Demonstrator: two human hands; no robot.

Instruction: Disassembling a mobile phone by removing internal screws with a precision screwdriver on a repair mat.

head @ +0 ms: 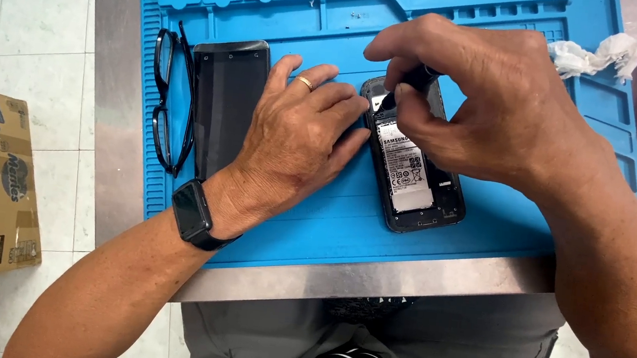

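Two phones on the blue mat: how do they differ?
The opened phone lies back-up with its cover off and its battery showing; the left phone is closed, showing one unbroken dark glossy face. The right hand holds a dark tool at the opened phone's top and the left hand steadies its edge; the left phone lies beside the eyeglasses. Both lie flat and lengthwise on the mat.

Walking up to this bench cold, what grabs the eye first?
The bright blue work mat fills the bench. At its centre lies an opened phone with its battery exposed; the right hand pinches a dark tool over it while the left hand steadies it. Folded glasses lie far left.
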